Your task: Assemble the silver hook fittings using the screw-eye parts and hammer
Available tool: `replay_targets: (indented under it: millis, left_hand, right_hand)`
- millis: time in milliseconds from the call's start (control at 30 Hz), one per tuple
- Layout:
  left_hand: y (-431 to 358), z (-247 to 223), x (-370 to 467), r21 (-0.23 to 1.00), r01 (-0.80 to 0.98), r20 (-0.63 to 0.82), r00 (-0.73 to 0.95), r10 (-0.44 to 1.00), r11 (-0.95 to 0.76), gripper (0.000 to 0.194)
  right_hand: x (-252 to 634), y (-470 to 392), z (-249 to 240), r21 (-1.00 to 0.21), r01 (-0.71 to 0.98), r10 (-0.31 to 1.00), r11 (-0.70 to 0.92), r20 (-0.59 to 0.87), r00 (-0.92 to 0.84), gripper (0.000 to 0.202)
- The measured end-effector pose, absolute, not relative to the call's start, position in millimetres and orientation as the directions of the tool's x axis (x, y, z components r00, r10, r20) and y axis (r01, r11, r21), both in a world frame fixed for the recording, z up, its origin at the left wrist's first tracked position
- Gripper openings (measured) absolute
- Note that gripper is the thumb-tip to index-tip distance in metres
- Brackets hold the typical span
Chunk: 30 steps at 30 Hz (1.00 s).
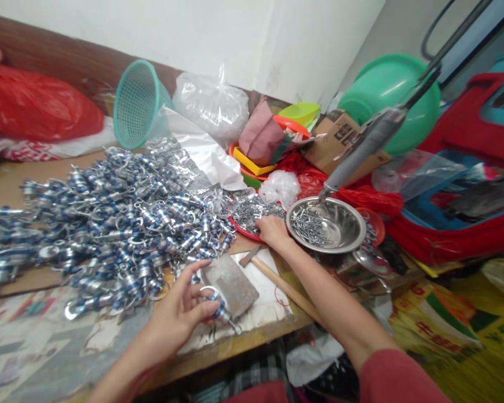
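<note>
My left hand (189, 302) is closed, thumb and fingers around a blue-and-silver metal fitting (220, 307) with a curved hook piece and a small loop at its lower end. This fitting is over the near left side of a flat grey metal block (235, 285). My right hand (273, 230) reaches into a red tray (246, 230) of small flat silver metal pieces (252, 211). Its fingers are bent down among the pieces, and their tips are partly hidden. A hammer (273, 274) with a wooden handle lies beneath my right forearm, beside the block.
A large heap of similar fittings (121, 224) covers the table's left side. Right of the tray stands a steel bowl (344, 235) of metal pins, with a grey pole-like tool (361, 145) slanting above it. Behind are a turquoise basket (136, 103), bags and a green basin (420, 106).
</note>
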State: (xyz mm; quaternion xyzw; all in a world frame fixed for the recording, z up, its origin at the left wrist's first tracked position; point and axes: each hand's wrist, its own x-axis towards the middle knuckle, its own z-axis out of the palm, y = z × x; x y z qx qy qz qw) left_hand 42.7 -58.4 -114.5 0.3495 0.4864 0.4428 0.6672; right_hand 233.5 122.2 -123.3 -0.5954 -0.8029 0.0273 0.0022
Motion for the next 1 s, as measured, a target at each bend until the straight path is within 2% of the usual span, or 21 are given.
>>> replay_targets:
  millis: [167, 333, 500, 567, 633, 700, 800, 1000]
  left_hand:
    - [-53, -120, 38, 0.877, -0.264, -0.378, 0.139, 0.915, 0.402, 0.074]
    - [-53, -123, 37, 0.868, -0.315, -0.362, 0.129, 0.923, 0.384, 0.073]
    - [-56, -123, 38, 0.861, -0.336, -0.362, 0.126, 0.924, 0.383, 0.067]
    - [-57, -123, 38, 0.859, -0.341, -0.361, 0.130, 0.924, 0.383, 0.066]
    - [-57, -123, 39, 0.859, -0.348, -0.353, 0.131, 0.927, 0.376, 0.065]
    - [-57, -124, 39, 0.858, -0.358, -0.344, 0.132, 0.930, 0.368, 0.064]
    - [-56, -125, 39, 0.850, -0.370, -0.349, 0.141, 0.927, 0.376, 0.065]
    - [-57, -124, 39, 0.863, -0.341, -0.352, 0.126, 0.927, 0.374, 0.065]
  right_hand:
    - [237, 130, -127, -0.125, 0.942, 0.948, 0.312, -0.022, -0.317, 0.021]
    - [249, 124, -116, -0.318, 0.893, 0.947, 0.320, 0.138, -0.290, 0.019]
    - [224, 55, -109, -0.532, 0.741, 0.911, 0.409, 0.194, -0.363, 0.019]
    - [213, 21, -111, -0.625, 0.576, 0.840, 0.527, 0.280, -0.465, 0.014]
    - [206, -5, -115, -0.617, 0.421, 0.727, 0.665, 0.403, -0.556, 0.017]
    - [204, -21, -117, -0.532, 0.387, 0.641, 0.753, 0.462, -0.612, 0.023]
    - [206, -27, -113, -0.450, 0.462, 0.636, 0.764, 0.408, -0.655, 0.025]
    - [205, -18, -88, -0.548, 0.561, 0.714, 0.620, 0.098, -0.694, 0.015]
